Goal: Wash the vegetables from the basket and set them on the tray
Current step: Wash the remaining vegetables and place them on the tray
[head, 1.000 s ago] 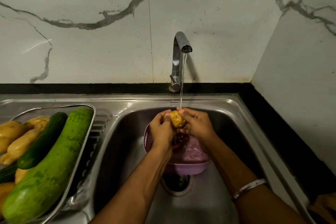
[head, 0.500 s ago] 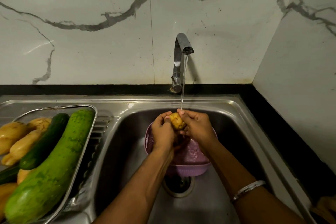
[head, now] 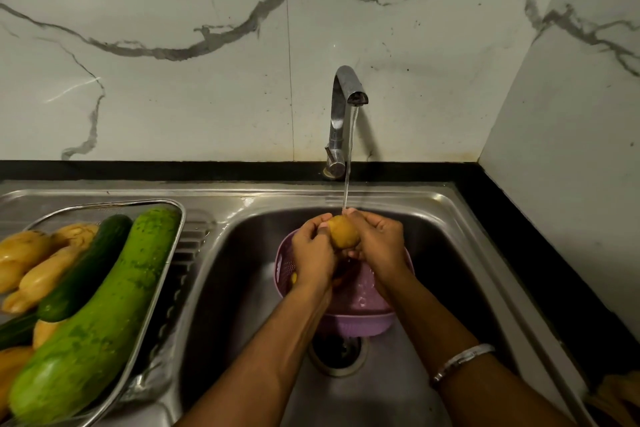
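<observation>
Fingers [head: 372, 224] of both hands curl round a small potato [head: 343, 236], held under water from the tap [head: 343, 114]. L hand [head: 311, 253] grips its left side, R hand [head: 379, 246] its right. Pink basket [head: 356, 319] sits directly below in sink [head: 242, 288]. Tray [head: 173, 253] left of basin w/ potatoes, cucumber [head: 86, 267], big green gourd [head: 100, 315].

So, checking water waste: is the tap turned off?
No, water runs from the tap onto the potato in both hands.
</observation>
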### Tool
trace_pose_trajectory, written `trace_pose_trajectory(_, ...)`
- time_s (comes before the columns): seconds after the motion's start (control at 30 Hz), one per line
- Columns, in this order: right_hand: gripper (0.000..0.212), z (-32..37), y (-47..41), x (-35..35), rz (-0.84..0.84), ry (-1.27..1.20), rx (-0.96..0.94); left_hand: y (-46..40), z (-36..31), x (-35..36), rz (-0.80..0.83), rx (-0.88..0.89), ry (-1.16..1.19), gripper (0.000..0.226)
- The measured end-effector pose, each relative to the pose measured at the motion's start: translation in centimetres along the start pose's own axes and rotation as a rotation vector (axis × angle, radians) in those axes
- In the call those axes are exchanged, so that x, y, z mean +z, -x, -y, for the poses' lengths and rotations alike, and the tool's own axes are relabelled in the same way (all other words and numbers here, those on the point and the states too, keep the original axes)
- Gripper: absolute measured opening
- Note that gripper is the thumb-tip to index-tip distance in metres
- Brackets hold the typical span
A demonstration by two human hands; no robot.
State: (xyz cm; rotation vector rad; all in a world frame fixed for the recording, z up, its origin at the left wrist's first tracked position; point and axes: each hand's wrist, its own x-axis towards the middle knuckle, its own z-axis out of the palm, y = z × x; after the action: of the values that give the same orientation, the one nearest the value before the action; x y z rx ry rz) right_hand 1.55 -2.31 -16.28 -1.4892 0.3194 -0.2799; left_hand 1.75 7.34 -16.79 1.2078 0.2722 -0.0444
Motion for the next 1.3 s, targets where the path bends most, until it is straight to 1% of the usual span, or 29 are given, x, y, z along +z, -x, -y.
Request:
trace_pose_trajectory(0.1, 0.014, 0.4, -0.1, -0.4, 0.032, 0.023, -0.007, -0.2, 0.2, 0.0, 0.018, -0.003, -0.016, 0.021)
trace_pose_trajectory(0.17, 0.014, 0.8, 0.0, -0.7, 0.105, 0.043, -0.024, -0.3, 0.1, -0.1, 0.001, -0.009, -0.006, 0.020)
trace_pose_trajectory(0.27, 0.029, 1.2, 0.2, -0.9, 0.254, 0.060, -0.035, -0.4, -0.1, -0.4, -0.033, -0.014, 0.016, 0.019)
trace_pose_trajectory(0.33, 0.033, 1.1, 0.1, -1.0, 0.287, 0.082, -0.031, -0.4, -0.1, -0.5, -0.041, -0.006, 0.017, 0.018)
trace_pose_trajectory(0.43, 0.038, 1.0, -0.2, -1.2, 0.287, 0.095, -0.024, -0.4, -0.2, -0.5, -0.042, 0.023, -0.001, 0.019)
trace_pose_trajectory(0.5, 0.042, 0.6, -0.3, -1.1, 0.289, 0.139, -0.066, -0.2, -0.2, -0.5, -0.049, 0.019, -0.008, 0.019)
trace_pose_trajectory(0.57, 0.043, 0.1, -0.2, -1.0, 0.245, 0.214, -0.138, -0.2, -0.2, -0.5, -0.035, 0.016, -0.024, 0.018)
trace_pose_trajectory(0.6, 0.041, -0.3, -0.2, -0.8, 0.209, 0.254, -0.178, 0.0, -0.2, -0.5, -0.025, 0.019, -0.037, 0.018)
trace_pose_trajectory(0.7, 0.021, -0.5, -0.1, -0.7, 0.100, 0.390, -0.277, 0.5, -0.4, -0.3, -0.005, 0.011, -0.039, 0.018)
trace_pose_trajectory(0.77, 0.020, -0.5, 0.0, -0.6, 0.067, 0.452, -0.306, 0.7, -0.5, -0.4, 0.010, 0.003, -0.027, 0.019)
trace_pose_trajectory(0.83, 0.023, -0.7, -0.1, -0.6, 0.090, 0.469, -0.293, 0.9, -0.7, -0.4, 0.000, 0.009, -0.022, 0.019)
trace_pose_trajectory(0.9, 0.031, -0.7, -0.4, -0.6, 0.192, 0.421, -0.203, 0.7, -0.8, -0.6, -0.024, 0.005, -0.018, 0.017)
trace_pose_trajectory(0.97, 0.042, -0.3, -0.7, -0.8, 0.323, 0.310, -0.080, 0.6, -0.8, -0.8, -0.051, -0.023, -0.015, 0.014)
trace_pose_trajectory(1.03, 0.047, 0.1, -0.6, -1.1, 0.408, 0.239, -0.014, 0.6, -0.9, -0.8, -0.085, -0.023, -0.010, 0.011)
trace_pose_trajectory(1.07, 0.048, 0.1, -0.5, -1.2, 0.405, 0.224, -0.008, 0.5, -0.9, -0.9, -0.088, -0.014, -0.016, 0.011)
trace_pose_trajectory(1.13, 0.044, 0.0, -0.2, -1.1, 0.312, 0.180, -0.034, 0.7, -1.0, -0.7, -0.064, -0.020, -0.009, 0.014)
trace_pose_trajectory(1.17, 0.036, -0.1, -0.1, -0.9, 0.244, 0.159, -0.069, 1.0, -1.1, -0.6, -0.039, -0.030, 0.001, 0.016)
trace_pose_trajectory(1.23, 0.014, -0.5, 0.0, -0.6, 0.133, 0.145, -0.146, 1.4, -1.3, -0.4, 0.010, -0.052, 0.011, 0.017)
trace_pose_trajectory(1.27, 0.007, -0.5, 0.1, -0.6, 0.093, 0.150, -0.171, 1.5, -1.2, -0.3, 0.019, -0.058, 0.012, 0.017)
trace_pose_trajectory(1.3, 0.007, -0.5, 0.2, -0.6, 0.058, 0.163, -0.191, 1.7, -1.2, -0.1, 0.022, -0.055, 0.017, 0.018)
